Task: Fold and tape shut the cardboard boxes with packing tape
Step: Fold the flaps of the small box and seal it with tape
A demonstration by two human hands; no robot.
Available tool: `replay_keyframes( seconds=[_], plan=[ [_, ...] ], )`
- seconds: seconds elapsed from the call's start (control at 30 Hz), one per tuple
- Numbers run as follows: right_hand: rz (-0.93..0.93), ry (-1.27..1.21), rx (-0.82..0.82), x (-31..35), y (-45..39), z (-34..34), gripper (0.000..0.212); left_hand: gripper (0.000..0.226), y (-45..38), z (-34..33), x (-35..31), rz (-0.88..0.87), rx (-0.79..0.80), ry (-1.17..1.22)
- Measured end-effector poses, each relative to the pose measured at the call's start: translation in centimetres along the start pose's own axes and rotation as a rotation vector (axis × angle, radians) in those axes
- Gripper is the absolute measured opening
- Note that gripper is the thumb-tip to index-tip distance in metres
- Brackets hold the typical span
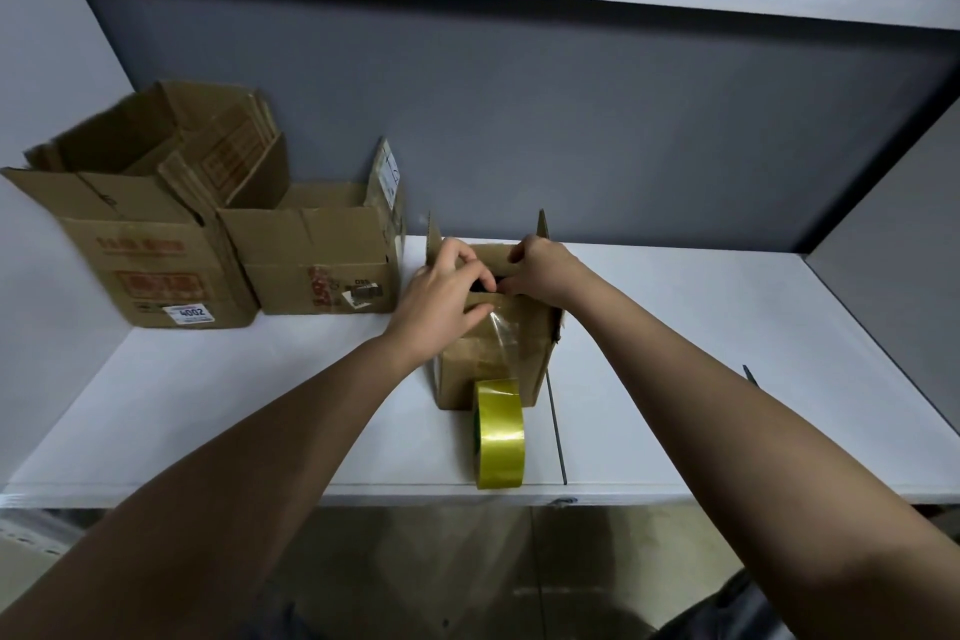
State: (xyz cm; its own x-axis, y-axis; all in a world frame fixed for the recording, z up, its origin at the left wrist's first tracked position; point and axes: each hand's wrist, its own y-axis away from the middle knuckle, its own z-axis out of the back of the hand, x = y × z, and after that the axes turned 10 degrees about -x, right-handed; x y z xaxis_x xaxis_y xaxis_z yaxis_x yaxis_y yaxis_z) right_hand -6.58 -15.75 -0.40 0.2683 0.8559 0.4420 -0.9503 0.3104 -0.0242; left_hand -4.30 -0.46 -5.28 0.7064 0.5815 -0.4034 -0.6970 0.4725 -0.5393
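A small cardboard box (514, 359) stands on the white shelf (208, 405), a little right of centre. Two of its side flaps stick upright at the back. My left hand (441, 296) and my right hand (540, 270) meet on top of it, fingers curled over the near and far flaps around a dark gap between them. A strip of clear tape (501, 333) runs down the box's front face to a yellow tape roll (498, 431) standing on edge against the box's base.
Two larger open cardboard boxes stand at the back left, a big one (140, 244) with loose flaps and a medium one (322, 255) beside it. A thin dark seam (556, 431) crosses the shelf right of the roll. Grey walls close the back and right.
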Motion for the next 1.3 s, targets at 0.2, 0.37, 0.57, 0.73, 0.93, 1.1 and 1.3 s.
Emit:
replay_keyframes(
  seconds=[0.2,0.37,0.57,0.73,0.93,1.1,1.3],
  plan=[
    [0.0,-0.039,-0.003,-0.2,0.1,0.5,0.076,0.017,0.1,-0.1,0.0,0.005,0.024,0.008],
    [0.194,-0.079,-0.19,-1.5,1.6,-0.7,0.011,0.018,-0.2,-0.2,0.5,0.015,0.056,-0.007],
    [0.322,0.048,-0.05,-2.7,2.6,-0.4,0.014,0.025,-0.6,0.0,0.4,0.025,0.184,-0.054],
    [0.365,0.224,-0.072,-2.2,2.3,-1.1,0.02,0.021,-1.7,0.6,-0.3,-0.005,0.394,-0.222],
    [0.398,0.38,0.073,-1.8,1.7,-0.9,0.018,0.016,-3.8,0.8,-0.8,0.063,0.6,-0.199],
    [0.376,0.309,0.139,-2.0,1.3,-0.8,0.013,0.022,-3.9,0.7,-0.4,0.112,0.648,-0.13],
    [0.425,0.314,0.051,-2.6,1.8,-0.9,0.012,0.016,-3.6,0.6,-1.2,0.052,0.58,-0.23]
  ],
)
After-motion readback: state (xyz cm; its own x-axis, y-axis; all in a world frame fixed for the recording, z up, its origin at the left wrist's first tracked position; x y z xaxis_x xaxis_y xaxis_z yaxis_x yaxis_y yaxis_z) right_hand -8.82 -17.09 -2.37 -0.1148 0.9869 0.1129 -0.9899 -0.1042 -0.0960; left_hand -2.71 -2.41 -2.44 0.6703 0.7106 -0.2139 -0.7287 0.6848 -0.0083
